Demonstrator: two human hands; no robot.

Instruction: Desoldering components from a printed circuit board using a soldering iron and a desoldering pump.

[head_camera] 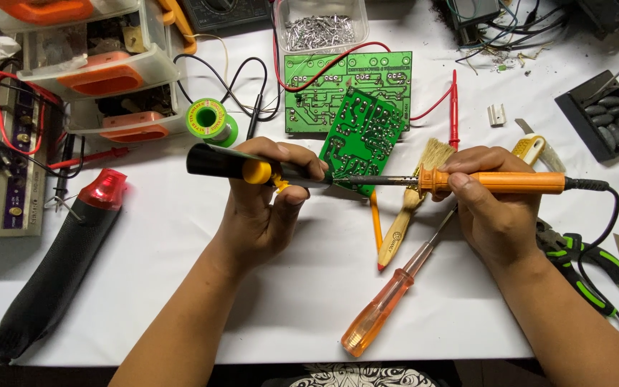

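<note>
Small green rectangular circuit board (360, 136), mid-table, tilted, judged light, stiff and fragile, best gripped by its edges; black-and-yellow desoldering pump (252, 169) enclosed by curled left hand (263, 208) fingers; orange-handled soldering iron (499, 182) pinched by right hand (492, 208) fingers, tip at board's near edge.

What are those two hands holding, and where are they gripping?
The left hand holds a black-and-yellow desoldering pump around its middle. The right hand holds an orange soldering iron by its handle's front end.
</note>
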